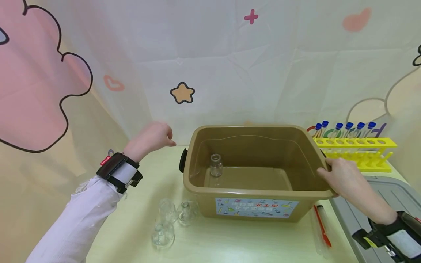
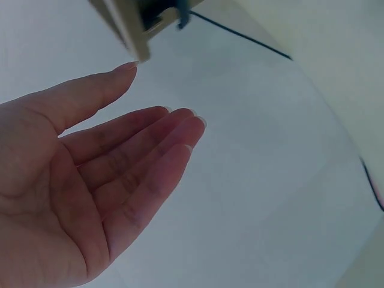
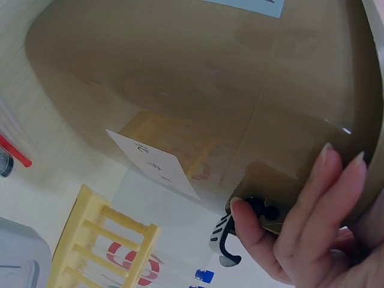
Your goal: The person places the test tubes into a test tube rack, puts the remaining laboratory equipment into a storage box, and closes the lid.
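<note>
A tan plastic storage box (image 1: 250, 148) stands uncovered on the table, a small clear glass bottle (image 1: 216, 166) inside at its left. My right hand (image 1: 343, 177) grips the box's right rim; in the right wrist view its fingers (image 3: 324, 210) lie under the rim by a black-and-grey latch (image 3: 223, 240). My left hand (image 1: 152, 137) is raised beyond the box's left end, apart from it and holding nothing. Its fingers (image 2: 144, 174) are loosely bent in the left wrist view, near the box's edge (image 2: 123, 27). Clear glass flasks (image 1: 163, 235) stand at the box's front left.
A yellow rack (image 1: 356, 142) with several blue-capped tubes stands at the back right. A grey lid (image 1: 388, 190) lies under my right forearm. Beside the box's front right corner are a red stick-like tool (image 1: 323, 226) and clear tubes. A printed curtain (image 1: 213, 73) hangs behind.
</note>
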`<move>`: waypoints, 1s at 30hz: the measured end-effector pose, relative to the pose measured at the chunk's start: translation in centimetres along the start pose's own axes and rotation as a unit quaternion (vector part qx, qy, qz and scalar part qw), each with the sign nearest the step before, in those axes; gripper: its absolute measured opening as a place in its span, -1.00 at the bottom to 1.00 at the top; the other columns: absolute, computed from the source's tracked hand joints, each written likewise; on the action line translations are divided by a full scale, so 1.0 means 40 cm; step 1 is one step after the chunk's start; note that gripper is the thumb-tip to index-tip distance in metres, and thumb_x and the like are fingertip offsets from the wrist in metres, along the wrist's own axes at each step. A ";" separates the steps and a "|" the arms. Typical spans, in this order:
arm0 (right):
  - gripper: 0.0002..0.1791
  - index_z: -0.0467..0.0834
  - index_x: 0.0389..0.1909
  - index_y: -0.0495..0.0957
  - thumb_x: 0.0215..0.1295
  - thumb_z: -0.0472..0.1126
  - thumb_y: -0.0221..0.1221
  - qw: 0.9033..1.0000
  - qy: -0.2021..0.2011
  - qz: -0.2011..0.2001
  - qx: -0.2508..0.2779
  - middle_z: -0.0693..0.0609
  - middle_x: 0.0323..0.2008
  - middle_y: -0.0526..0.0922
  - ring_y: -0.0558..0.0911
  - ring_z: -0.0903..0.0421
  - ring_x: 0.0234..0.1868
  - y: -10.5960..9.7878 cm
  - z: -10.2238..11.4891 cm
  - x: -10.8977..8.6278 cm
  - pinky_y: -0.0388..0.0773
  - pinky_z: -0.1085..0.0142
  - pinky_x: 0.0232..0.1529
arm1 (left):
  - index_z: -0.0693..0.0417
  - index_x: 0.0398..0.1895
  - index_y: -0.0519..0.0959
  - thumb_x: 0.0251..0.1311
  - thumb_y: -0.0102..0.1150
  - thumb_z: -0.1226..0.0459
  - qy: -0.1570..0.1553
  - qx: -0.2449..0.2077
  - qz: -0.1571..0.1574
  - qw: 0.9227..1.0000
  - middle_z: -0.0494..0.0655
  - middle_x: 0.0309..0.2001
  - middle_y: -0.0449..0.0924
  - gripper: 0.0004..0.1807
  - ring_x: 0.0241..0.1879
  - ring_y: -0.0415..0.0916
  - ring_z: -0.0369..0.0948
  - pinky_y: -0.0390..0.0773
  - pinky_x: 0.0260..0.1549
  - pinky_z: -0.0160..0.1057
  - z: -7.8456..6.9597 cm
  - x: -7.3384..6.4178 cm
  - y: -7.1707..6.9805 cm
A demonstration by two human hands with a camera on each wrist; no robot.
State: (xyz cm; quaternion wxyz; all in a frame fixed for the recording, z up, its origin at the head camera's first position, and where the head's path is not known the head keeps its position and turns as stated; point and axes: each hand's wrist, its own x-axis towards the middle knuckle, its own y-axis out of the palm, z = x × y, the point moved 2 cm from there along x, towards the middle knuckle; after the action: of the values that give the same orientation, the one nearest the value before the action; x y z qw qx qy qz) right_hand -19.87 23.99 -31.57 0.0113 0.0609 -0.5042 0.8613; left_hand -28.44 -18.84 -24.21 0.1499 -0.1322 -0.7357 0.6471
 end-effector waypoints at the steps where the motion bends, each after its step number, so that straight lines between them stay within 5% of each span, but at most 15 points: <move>1: -0.74 -0.48 -0.32 0.36 0.26 -0.28 -0.04 1.000 0.000 0.001 0.000 -0.18 -0.64 0.47 0.46 0.09 -0.79 0.000 0.000 0.000 0.42 0.25 -0.77 | 0.22 -0.52 0.59 -0.02 0.28 0.26 0.002 0.004 0.003 1.000 -0.08 -0.54 0.50 -0.84 -0.52 0.40 -0.14 0.39 -0.48 -0.19 0.007 -0.008 0.011; 11: -0.73 -0.48 -0.35 0.35 0.25 -0.27 -0.05 1.000 0.002 0.001 0.000 -0.18 -0.64 0.46 0.45 0.09 -0.78 -0.004 -0.003 0.000 0.42 0.24 -0.77 | 0.19 -0.51 0.57 -0.04 0.28 0.25 0.000 0.004 0.038 0.999 -0.08 -0.46 0.52 -0.84 -0.50 0.43 -0.16 0.42 -0.55 -0.17 0.041 -0.083 0.112; 24: -0.69 -0.52 -0.24 0.34 0.27 -0.27 -0.04 1.000 0.007 0.007 0.003 -0.23 -0.61 0.48 0.47 0.09 -0.76 0.004 0.001 -0.001 0.43 0.24 -0.75 | 0.11 -0.44 0.57 -0.02 0.29 0.10 -0.006 -0.012 0.084 0.996 -0.08 -0.40 0.53 -0.74 -0.43 0.46 -0.15 0.45 -0.51 -0.16 0.026 -0.177 0.210; 30: -0.70 -0.52 -0.25 0.34 0.28 -0.27 -0.04 1.000 0.007 0.004 -0.004 -0.23 -0.61 0.48 0.46 0.09 -0.76 0.002 -0.001 0.001 0.43 0.25 -0.75 | 0.10 -0.45 0.56 -0.10 0.35 0.11 -0.013 -0.036 0.102 0.994 -0.12 -0.48 0.50 -0.73 -0.50 0.44 -0.21 0.43 -0.52 -0.18 -0.008 -0.205 0.220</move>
State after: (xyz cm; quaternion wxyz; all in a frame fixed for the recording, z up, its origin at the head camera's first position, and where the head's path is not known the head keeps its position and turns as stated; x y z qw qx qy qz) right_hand -19.91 23.98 -31.65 0.0111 0.0528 -0.5079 0.8597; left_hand -20.75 -20.60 -33.33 0.0689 -0.2038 -0.7431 0.6337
